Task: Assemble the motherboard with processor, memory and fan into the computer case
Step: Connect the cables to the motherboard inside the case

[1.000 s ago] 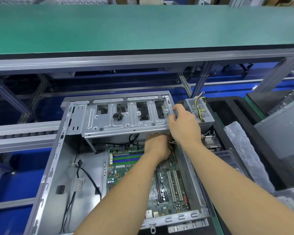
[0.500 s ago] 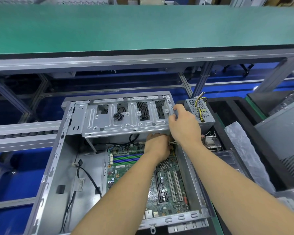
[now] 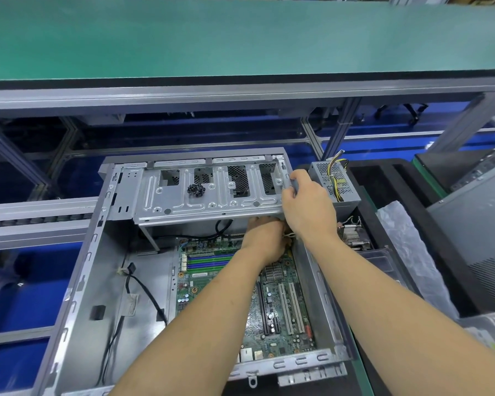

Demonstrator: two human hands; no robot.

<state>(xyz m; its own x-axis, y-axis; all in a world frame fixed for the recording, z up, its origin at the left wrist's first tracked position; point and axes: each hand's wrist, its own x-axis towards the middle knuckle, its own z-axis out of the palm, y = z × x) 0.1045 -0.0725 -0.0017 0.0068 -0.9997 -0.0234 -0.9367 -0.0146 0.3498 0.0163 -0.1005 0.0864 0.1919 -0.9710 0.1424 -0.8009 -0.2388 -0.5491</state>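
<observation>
motherboard (image 3: 280, 310) lies flat on the floor of the case (image 3: 77, 295), long axis running away from the person, slots lengthwise; probably stiff but fragile, best held by its bare edges. left hand (image 3: 265, 238) reaches under the drive cage (image 3: 209, 192), fingers hidden, so its grip can't be told. right hand (image 3: 306, 207) curls round the cage's right end
</observation>
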